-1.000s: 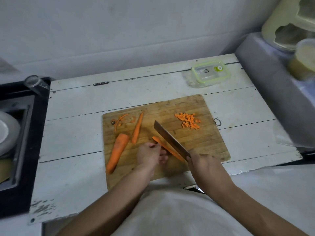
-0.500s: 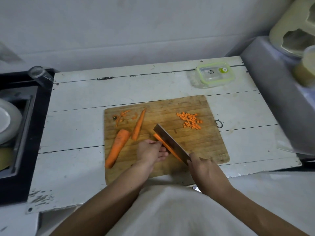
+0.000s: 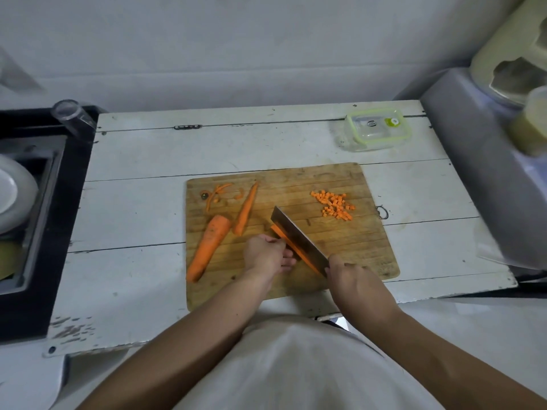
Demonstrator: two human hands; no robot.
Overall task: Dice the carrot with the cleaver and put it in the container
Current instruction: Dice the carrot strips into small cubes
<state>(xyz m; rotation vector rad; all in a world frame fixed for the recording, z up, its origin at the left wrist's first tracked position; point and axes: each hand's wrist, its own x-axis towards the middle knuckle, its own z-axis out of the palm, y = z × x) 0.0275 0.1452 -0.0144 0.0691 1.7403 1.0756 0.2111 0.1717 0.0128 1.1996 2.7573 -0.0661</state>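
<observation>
Surface: white painted plank table, scuffed and flaking at its near left corner, stood against a pale wall.
Board: rectangular wooden cutting board, grain scored with knife marks, lay at the table's middle, its near edge close to the table's front edge.
Cleaver: broad rectangular steel cleaver ran diagonally across the board, blade edge down on a long flat carrot slab.
Right hand: right hand was curled round the cleaver's handle (the handle itself was hidden in the fist).
Left hand: left hand had its fingers bent, fingertips pressing the slab just beside the blade.
Other carrot: a thick tapered carrot piece and a thin wedge lay side by side on the board's left; curled peelings sat at its far left corner.
Dice: small orange cubes were heaped at the board's far right.
Container: clear box with a green-rimmed lid stood at the table's far right, well apart from the board, lid on.
Edges: a black-framed sink bordered the table's left.
</observation>
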